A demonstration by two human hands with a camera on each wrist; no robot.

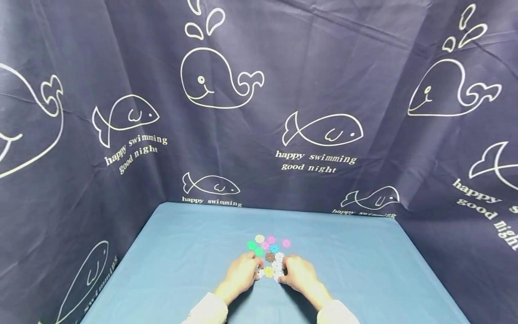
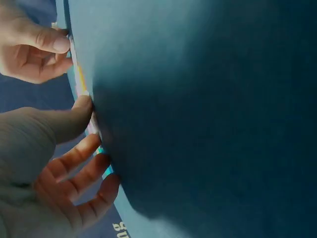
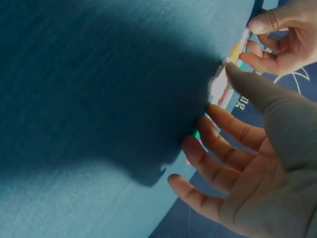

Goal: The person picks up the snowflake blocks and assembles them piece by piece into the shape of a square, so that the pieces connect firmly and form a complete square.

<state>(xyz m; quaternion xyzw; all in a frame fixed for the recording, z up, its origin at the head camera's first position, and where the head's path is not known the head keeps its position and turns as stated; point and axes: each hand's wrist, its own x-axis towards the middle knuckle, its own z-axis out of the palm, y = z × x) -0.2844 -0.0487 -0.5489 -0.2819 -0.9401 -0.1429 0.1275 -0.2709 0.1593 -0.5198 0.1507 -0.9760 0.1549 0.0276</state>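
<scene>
Patterned dark curtain (image 1: 259, 27) closes off what I watch on three sides, its foot meeting the far edge of the blue table (image 1: 182, 252). From my seat I see both hands low on that surface, a narrow gap apart. As I read it, the left hand (image 1: 241, 273) is relaxed, fingers spread and lightly bent, its thumb against a white flower (image 1: 260, 272). The right hand (image 1: 300, 272) looks just as loose, fingers fanned, thumb touching the nearest of some white flowers (image 1: 276, 266) lined up along its inner side. Between the thumbs lies a yellow flower (image 1: 269, 272); a brown flower (image 1: 270, 257) sits past it, level with the tops of the hands. Green flowers (image 1: 252, 245) lie just ahead of the left fingertips, a cream flower (image 1: 260, 238) farther on. A blue flower (image 1: 274, 248) and pink flowers (image 1: 271, 240) lie ahead of the gap, one pink set apart ahead of the right hand. For moving, I have broad cloth outside each hand, out to the slanting side edges, and a shallower band beyond the flowers. Pale sleeves (image 1: 208, 309) trail back from both wrists.
</scene>
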